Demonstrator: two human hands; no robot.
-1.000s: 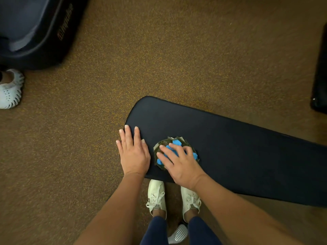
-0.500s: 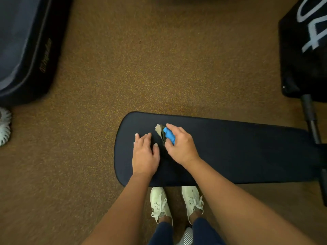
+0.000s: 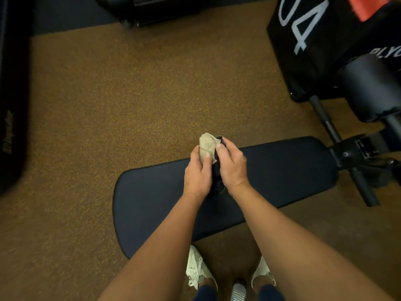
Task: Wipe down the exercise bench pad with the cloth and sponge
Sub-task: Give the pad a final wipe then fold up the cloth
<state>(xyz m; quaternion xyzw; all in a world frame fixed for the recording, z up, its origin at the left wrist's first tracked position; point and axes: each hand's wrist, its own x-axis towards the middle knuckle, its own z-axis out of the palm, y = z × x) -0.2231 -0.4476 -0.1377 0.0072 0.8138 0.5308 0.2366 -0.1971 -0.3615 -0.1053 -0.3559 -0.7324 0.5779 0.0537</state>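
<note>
Your left hand (image 3: 198, 174) is curled round a crumpled beige cloth (image 3: 207, 146), thumb pressed on its front, right in the middle of the frame. Your right hand (image 3: 232, 168) sits tight against it, fingers wrapped round a dark bundle (image 3: 217, 172) wedged between both palms. Can't tell if that's cloth or sponge. Both hands are over the long navy padded bench pad (image 3: 282, 170), which crosses the speckled brown rubber floor (image 3: 130, 105). Black "04" box (image 3: 314, 51) is upper right.
</note>
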